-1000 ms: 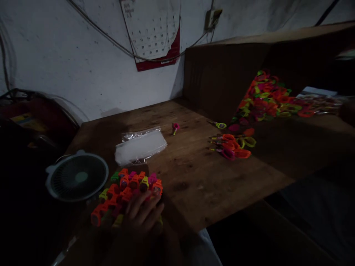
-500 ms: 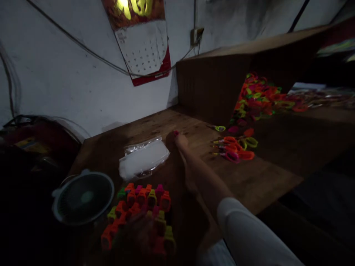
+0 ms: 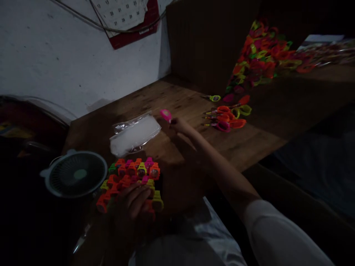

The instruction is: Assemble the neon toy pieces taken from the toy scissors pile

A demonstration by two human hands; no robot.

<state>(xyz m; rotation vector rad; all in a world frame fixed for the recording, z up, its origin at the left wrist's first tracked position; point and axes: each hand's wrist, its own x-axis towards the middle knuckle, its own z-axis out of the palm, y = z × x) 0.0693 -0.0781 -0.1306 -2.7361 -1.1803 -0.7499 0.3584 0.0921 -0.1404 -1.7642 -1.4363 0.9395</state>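
Observation:
In my right hand (image 3: 179,125), a bright pink toy watch (image 3: 165,114) is pinched by its lower end, held above the wooden table. A flat clear plastic bag with a white inside (image 3: 135,135) lies to its left. My left hand (image 3: 136,199) rests with bent fingers over a block of toy watches (image 3: 122,181) in orange, yellow, pink and green, standing close together in rows. Its thumb is hidden in the dark. Right of my right hand lies a small group of looped watches (image 3: 224,117) with thin ends pointing left.
A round fan (image 3: 76,173) stands at the table's left edge. At the back, a large cardboard box (image 3: 202,48) lies on its side, with a heap of bright watches (image 3: 263,55) spilling out. A calendar (image 3: 130,22) hangs on the wall.
My right hand has lifted the pink watch, which now shows its face toward me. My left hand stays on the rows. The view has tilted downward.

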